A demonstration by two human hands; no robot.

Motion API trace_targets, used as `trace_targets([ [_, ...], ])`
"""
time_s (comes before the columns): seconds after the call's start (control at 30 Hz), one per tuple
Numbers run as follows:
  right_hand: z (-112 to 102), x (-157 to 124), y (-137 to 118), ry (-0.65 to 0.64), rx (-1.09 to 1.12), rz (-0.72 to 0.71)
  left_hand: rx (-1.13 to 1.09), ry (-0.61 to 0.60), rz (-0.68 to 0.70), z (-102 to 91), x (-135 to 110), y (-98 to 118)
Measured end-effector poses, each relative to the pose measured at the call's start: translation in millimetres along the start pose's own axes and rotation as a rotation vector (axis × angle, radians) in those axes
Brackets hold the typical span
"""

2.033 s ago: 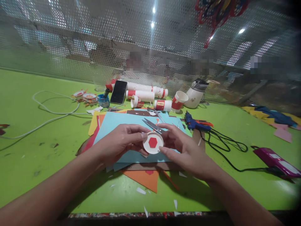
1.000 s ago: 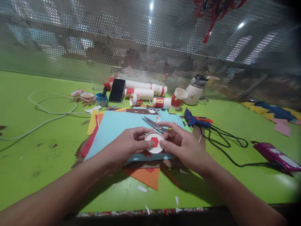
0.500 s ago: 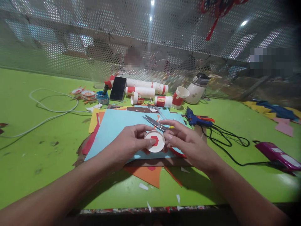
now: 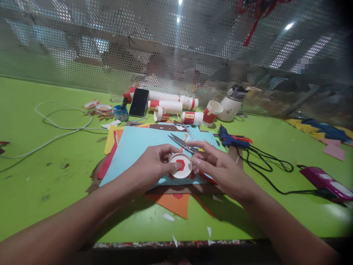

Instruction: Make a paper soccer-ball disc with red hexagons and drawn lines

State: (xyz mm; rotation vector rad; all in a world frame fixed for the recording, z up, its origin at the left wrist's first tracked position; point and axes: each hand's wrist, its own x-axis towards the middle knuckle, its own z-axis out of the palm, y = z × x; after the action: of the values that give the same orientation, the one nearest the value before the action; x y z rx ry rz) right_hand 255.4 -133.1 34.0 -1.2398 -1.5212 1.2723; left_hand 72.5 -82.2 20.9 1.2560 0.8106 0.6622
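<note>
A white round paper disc (image 4: 180, 165) with a red hexagon stuck at its centre is held above a light blue paper sheet (image 4: 140, 147). My left hand (image 4: 153, 167) pinches the disc's left edge, its thumb pressed on the red hexagon. My right hand (image 4: 217, 167) grips the disc's right edge with its fingertips. Scissors (image 4: 183, 143) lie open on the blue sheet just behind the disc.
Coloured sheets lie stacked on the green table (image 4: 55, 176). Behind them are paper cups (image 4: 212, 112), rolled cups, a phone (image 4: 139, 102) and a white jug (image 4: 233, 103). A blue glue gun (image 4: 230, 140) with black cord lies right, a purple device (image 4: 325, 184) further right, a white cable (image 4: 55, 129) left.
The disc has been lowered slightly towards the blue sheet and my left thumb has slid onto the red hexagon. Both hands stay on the disc.
</note>
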Motion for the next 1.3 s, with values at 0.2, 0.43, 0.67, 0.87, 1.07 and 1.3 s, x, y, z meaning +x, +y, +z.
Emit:
trace_targets([
  [0.2, -2.3, 1.8, 6.1, -0.005, -0.002, -0.02, 0.017, 0.011, 0.003, 0.3, -0.2, -2.0],
  [0.43, -3.9, 6.1, 9.4, 0.012, -0.006, -0.01, 0.061, 0.046, 0.0, 2.0, 0.1, 0.4],
  [0.67, -3.8, 6.9, 10.3, 0.026, 0.025, -0.002, 0.028, -0.005, 0.029, -2.6, 2.3, -4.4],
  [0.87, -2.5, 8.0, 11.0, 0.02, 0.059, -0.011, -0.098, -0.038, 0.017, -6.3, 0.2, -5.1],
  [1.07, -1.4, 8.5, 8.1, 0.04, 0.073, -0.017, -0.044, -0.057, -0.02, -1.9, -1.0, -2.0],
  [1.3, -0.7, 8.6, 7.1, 0.045, 0.078, -0.013, 0.026, -0.095, 0.004, -2.6, -1.0, -2.3],
])
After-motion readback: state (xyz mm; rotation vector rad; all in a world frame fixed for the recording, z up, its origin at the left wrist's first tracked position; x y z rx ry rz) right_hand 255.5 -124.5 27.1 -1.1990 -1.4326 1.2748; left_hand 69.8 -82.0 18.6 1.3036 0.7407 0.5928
